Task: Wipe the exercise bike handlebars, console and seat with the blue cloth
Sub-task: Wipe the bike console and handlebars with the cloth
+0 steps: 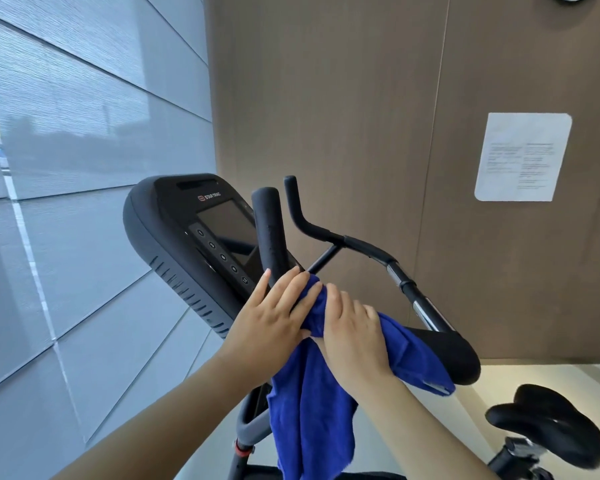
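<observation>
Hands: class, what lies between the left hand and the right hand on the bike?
Head view: a bunched fold of the blue cloth lies between the left hand and the right hand; both touch it.

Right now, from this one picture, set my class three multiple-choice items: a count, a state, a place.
1. How many hands touch the blue cloth? A none B one C two
2. The console screen is: A dark B brightly lit C covered by the cloth
3. The seat is: A under the cloth B at lower right, apart from both hands C left of the console
Key: 1 C, the left hand and right hand both lie on it; 2 A, no display shows; 3 B, nothing touches it.
</observation>
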Demonstrator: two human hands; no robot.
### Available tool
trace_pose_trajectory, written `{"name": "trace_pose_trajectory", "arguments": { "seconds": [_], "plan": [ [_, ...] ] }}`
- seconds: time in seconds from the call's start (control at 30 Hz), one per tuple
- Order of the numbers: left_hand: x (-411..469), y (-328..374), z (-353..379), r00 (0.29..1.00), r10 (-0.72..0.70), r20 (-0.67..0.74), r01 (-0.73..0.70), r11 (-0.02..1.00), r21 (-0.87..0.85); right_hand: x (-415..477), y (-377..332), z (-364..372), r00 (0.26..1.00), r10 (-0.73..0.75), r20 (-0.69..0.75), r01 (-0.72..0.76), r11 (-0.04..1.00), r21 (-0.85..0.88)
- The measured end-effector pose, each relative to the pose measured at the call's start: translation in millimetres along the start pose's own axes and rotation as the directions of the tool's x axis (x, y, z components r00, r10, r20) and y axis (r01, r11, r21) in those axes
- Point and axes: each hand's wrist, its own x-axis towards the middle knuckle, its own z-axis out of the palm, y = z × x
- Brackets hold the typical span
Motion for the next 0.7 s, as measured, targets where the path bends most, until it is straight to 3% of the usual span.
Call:
{"name": "trace_pose_trajectory", "arguments": {
  "seconds": [0.17, 0.37, 0.7],
  "plan": [
    [4.3, 5.2, 0.3, 0.995, -0.068, -0.078, 0.055, 0.985, -0.163, -5.4, 6.8, 3.4, 0.998, -0.052, -0.026, 0.053, 0.998, 0.031],
    [38.3, 21.0, 16.4, 0.969, -0.156, -0.193, 0.105, 0.962, -0.252, 16.9, 19.6, -3.1, 0.986, -0.090, 0.139, 0.055, 0.969, 0.239],
    [41.3, 21.7, 42.8, 0.896, -0.164, -0.414, 0.047, 0.959, -0.279, 7.1, 16.2, 10.7, 0.996, -0.063, -0.056, 0.069, 0.990, 0.119]
  ]
}}
